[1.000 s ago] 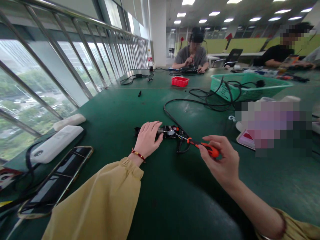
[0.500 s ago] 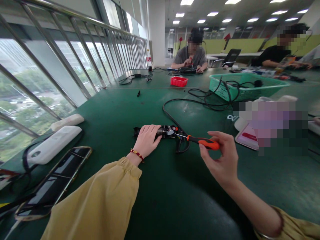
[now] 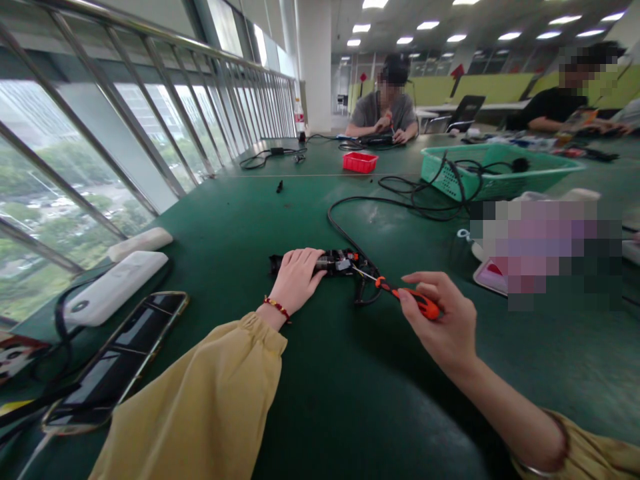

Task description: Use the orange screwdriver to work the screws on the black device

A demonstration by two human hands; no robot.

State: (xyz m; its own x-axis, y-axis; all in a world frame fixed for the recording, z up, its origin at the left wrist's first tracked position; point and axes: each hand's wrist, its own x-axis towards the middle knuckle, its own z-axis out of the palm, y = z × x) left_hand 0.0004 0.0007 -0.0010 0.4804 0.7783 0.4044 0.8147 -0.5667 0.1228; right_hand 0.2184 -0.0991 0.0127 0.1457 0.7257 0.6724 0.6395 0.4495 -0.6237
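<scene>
We clasped 1 opened black device [image 3: 344, 265], left hand [image 3: 296, 281]; pinched 1 screwdriver [image 3: 391, 288], right hand [image 3: 444, 325]; steady alignment mattered.

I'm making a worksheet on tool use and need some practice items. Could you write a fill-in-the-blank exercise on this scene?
1. The left hand is over a mostly ____-coloured device.
2. The right hand points an orange-and-black ____ toward that device.
3. The small basket farther back on the table is coloured ____.
4. The dark-screened phone lies to the person's ____ side.

Missing words: black; screwdriver; red; left.
</scene>
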